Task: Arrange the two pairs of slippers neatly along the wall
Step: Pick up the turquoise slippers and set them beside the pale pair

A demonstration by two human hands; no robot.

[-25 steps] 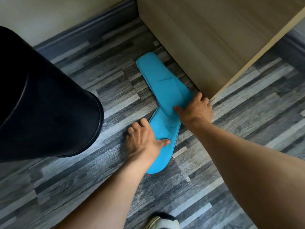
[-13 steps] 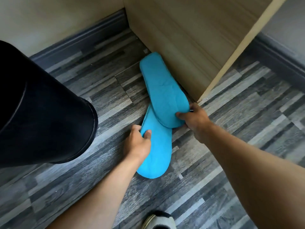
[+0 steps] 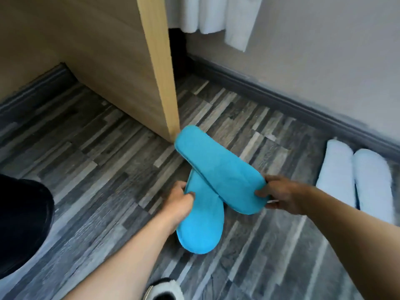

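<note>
I hold two bright blue slippers, crossed one over the other, above the floor. My right hand (image 3: 281,194) grips the end of the upper blue slipper (image 3: 218,169), whose far end points at the foot of the wooden panel. My left hand (image 3: 180,199) pinches the edge of the lower blue slipper (image 3: 202,224), which hangs toward me. A pair of white slippers (image 3: 355,180) lies side by side on the floor at the right, their far ends near the dark skirting board of the wall (image 3: 292,100).
A light wooden cabinet panel (image 3: 158,68) stands upright in the middle. White towels (image 3: 216,16) hang behind it at the top. A black bin (image 3: 21,224) is at the left edge. A white and black shoe toe (image 3: 164,289) shows at the bottom.
Both blue slippers have been lifted from beside the wooden panel and carried to the right. My view has swung right, bringing the white pair and the wall into sight.
</note>
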